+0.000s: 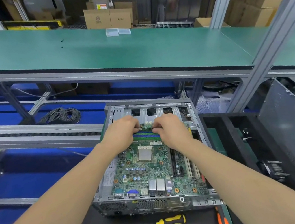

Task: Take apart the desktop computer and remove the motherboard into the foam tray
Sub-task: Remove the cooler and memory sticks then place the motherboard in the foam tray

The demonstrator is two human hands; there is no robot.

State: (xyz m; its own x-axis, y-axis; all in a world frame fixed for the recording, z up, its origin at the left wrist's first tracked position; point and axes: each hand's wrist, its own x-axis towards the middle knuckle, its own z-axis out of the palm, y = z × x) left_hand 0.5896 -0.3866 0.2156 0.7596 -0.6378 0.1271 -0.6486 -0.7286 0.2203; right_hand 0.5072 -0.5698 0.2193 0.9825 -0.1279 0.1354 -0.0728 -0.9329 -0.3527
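- left hand (125, 132) and right hand (168, 128): fingers curled, pinching at the far edge of the board (147, 169), by the ram slots (146, 135); whether they hold the edge or a part on it is too small to tell.
- board lies flat inside the case (156, 205), not yet out.
- best done, i'd say, by raising both sides evenly and drawing the ports clear of the near wall.
- screwdriver (164, 222) lies in front if a screw binds.

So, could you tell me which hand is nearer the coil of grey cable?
Left. The left hand is right of the cable coil; the right hand is farther right.
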